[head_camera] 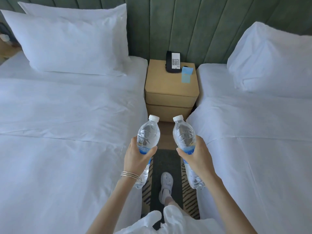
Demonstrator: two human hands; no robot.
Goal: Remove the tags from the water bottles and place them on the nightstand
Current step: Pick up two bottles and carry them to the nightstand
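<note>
I hold two clear water bottles with white caps and blue labels, caps pointing away from me. My left hand (137,156) grips the left bottle (148,134) around its label. My right hand (196,155) grips the right bottle (184,134) the same way. Both bottles hang over the aisle in front of the tan nightstand (160,81), which stands between two beds. My fingers cover most of each label.
On the nightstand stand a black and white phone (173,62) and a light blue card (186,74). White beds flank the aisle, left bed (67,115) and right bed (253,132), each with pillows. My foot in a white shoe (165,186) stands on a patterned rug.
</note>
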